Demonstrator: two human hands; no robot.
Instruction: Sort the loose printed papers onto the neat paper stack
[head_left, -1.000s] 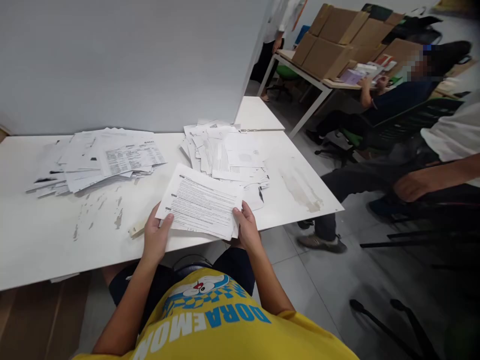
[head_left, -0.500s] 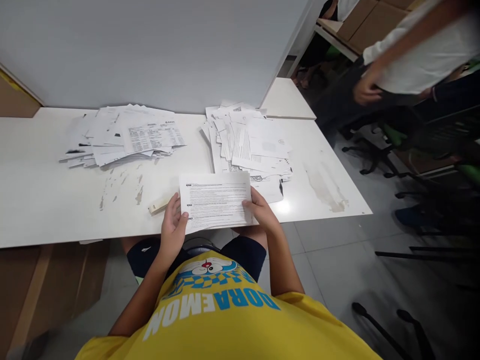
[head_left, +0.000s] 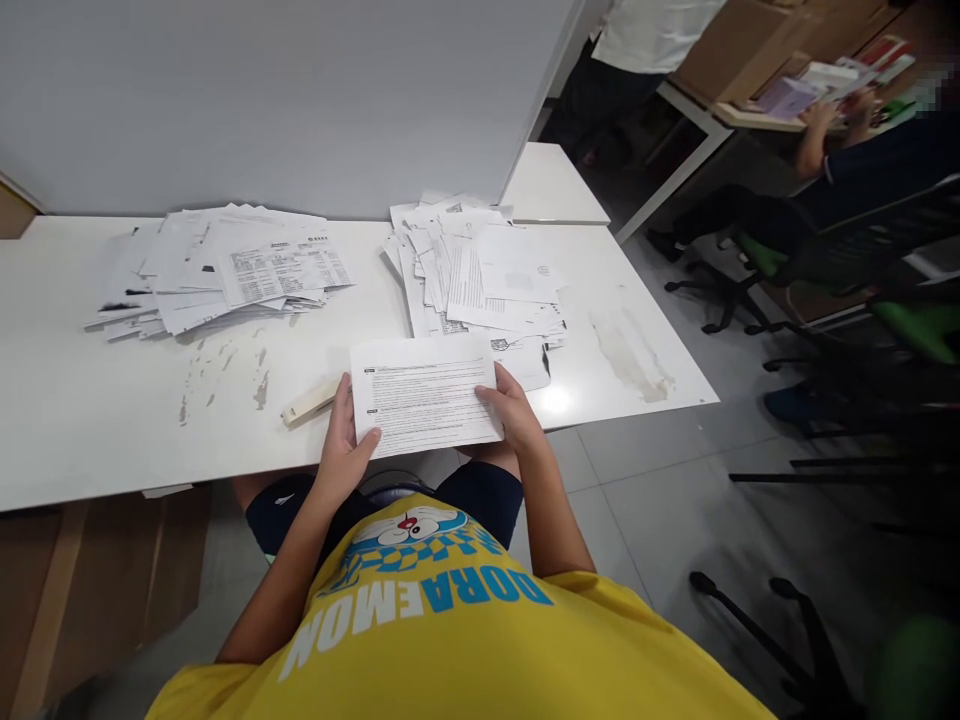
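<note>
Holding the paper flat and readable is, I judge, the step I have in hand. It sits over the tabletop's near edge, between my two hands, print side up. I have the left hand closed on its left side, thumb on the front near the lower corner, and the right hand gripping the opposite side, thumb over the margin; the fingers behind are mostly hidden. I can't tell from here how many sheets I hold.

To do this well, I should pinch lightly and evenly, so it neither bows nor slides, and rest both thumbs off the print. I'd mind the pale bar just beside my left hand, and lift clear of the right pile just beyond, where a loose corner could catch. The left pile lies well apart.
</note>
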